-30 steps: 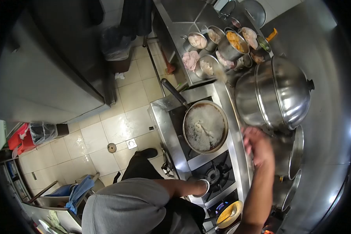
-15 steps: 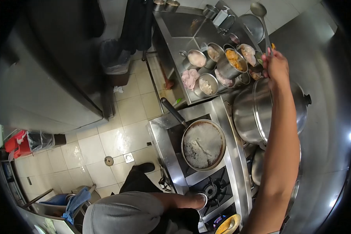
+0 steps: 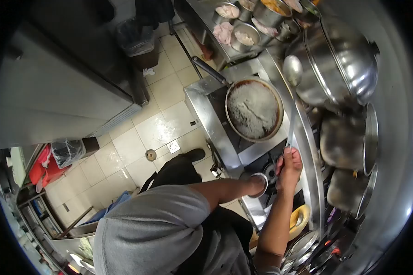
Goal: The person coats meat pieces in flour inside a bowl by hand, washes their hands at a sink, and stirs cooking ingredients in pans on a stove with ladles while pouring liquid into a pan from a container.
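Note:
My right hand (image 3: 290, 166) is closed round the handle end of a long metal serving spoon (image 3: 293, 71). The spoon's bowl points away from me, between the frying pan and the big steel pot. My left hand (image 3: 253, 186) is wrapped round a small metal cup (image 3: 262, 184) beside the front burner (image 3: 270, 172); its fingers are partly hidden. On the far burner stands a frying pan (image 3: 254, 108) of pale, frothing liquid with a strip of something in it. Its black handle (image 3: 209, 70) points away to the left.
A large lidded steel pot (image 3: 342, 64) and two deep pots (image 3: 344, 140) line the right. Metal containers of raw meat (image 3: 244, 37) stand on the far counter. A yellow-rimmed bowl (image 3: 300, 221) sits near my right forearm. Bins (image 3: 135, 39) stand on the tiled floor.
My right hand has drawn back from above the meat containers to near the front burner, bringing the spoon along. My left hand still holds the cup. The view has shifted.

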